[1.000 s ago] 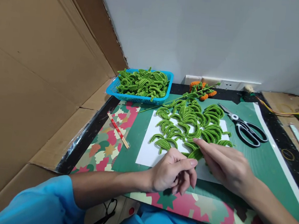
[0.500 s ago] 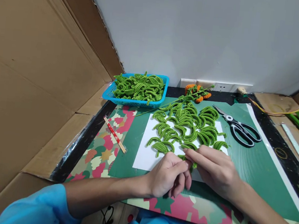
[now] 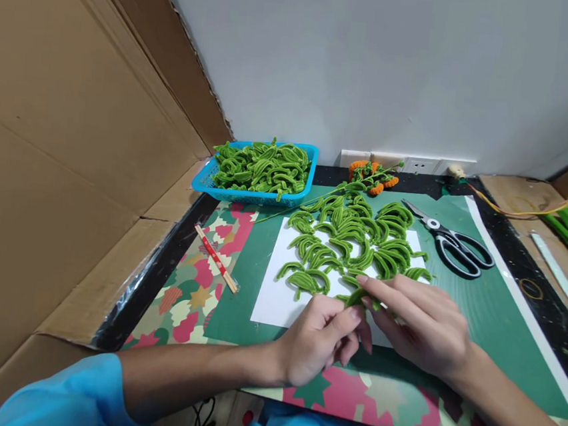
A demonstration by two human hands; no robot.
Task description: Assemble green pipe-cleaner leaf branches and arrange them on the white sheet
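Between fingertips (image 3: 355, 313), green leaf (image 3: 355, 298) more exposed now

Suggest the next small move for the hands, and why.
I'd probably have the right hand gently curve the green chenille leaf: the left hand pinches it near one end, the right is close against it, and many finished-looking leaves on the white paper are curved. Fingers partly hide its present bend.

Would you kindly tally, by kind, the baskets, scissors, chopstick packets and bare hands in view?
Blue basket: 1
Scissors: 1 pair
Chopstick packet: 1
Bare hands: 2, the left hand and the right hand
Total: 5
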